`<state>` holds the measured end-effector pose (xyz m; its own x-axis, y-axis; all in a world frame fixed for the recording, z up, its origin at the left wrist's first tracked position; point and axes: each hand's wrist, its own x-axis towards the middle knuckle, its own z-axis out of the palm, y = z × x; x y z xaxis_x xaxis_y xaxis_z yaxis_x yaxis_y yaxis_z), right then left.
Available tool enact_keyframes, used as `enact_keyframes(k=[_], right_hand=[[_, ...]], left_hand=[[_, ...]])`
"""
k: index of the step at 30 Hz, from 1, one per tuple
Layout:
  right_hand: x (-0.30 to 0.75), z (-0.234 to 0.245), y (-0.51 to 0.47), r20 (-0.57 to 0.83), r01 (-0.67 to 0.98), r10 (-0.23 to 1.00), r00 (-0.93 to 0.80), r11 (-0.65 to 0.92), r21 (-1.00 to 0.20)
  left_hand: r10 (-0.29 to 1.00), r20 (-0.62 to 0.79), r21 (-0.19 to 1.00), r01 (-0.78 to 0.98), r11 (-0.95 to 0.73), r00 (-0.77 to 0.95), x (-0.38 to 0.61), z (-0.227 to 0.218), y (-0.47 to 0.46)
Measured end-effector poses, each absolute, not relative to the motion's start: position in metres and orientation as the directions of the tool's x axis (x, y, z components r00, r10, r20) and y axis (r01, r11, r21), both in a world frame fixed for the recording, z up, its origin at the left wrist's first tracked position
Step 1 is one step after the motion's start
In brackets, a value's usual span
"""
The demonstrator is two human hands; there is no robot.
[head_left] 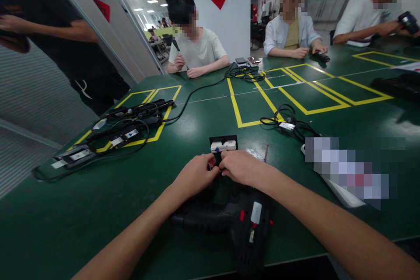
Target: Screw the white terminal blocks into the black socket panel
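My left hand (196, 172) and my right hand (242, 167) meet over the green table, fingertips close together. The fingers of both are closed in a pinch; what lies in them is too small and hidden to name. A dark reddish spot shows at the left fingertips. Just beyond the fingers stands a small black box (223, 138) with white pieces (223, 145) in it. Below my hands a black cordless drill (210, 218) with red details lies on its side, partly covered by my wrists. A thin screwdriver (266, 152) lies past my right wrist.
Black power tools and cables (131, 129) lie on the left inside yellow tape. A coiled cable (288, 118) sits ahead to the right, near a white pad with a blurred sheet (344, 170). Several people sit opposite, and one person (59, 30) stands at the left.
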<state>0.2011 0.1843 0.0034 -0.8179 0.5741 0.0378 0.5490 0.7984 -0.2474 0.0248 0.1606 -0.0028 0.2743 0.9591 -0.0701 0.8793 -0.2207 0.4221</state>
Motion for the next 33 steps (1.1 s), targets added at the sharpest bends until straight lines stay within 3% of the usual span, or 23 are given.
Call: enact_keyframes(k=[7,17,33], right_hand=[[0.200,0.000,0.186,0.038,0.588,0.619,-0.784,0.762,-0.270],[0.208,-0.002,0.196,0.048,0.616,0.673,-0.738,0.701,-0.359],[0.214,-0.010,0.211,0.075,0.454,0.680,-0.729,0.563,-0.691]], left_hand=[[0.950,-0.101,0.555,0.809,-0.193,0.295,0.029,0.001,0.160],[0.957,-0.110,0.564,0.810,-0.164,0.270,0.033,0.007,0.156],[0.964,-0.077,0.597,0.786,-0.161,0.256,0.031,0.005,0.156]])
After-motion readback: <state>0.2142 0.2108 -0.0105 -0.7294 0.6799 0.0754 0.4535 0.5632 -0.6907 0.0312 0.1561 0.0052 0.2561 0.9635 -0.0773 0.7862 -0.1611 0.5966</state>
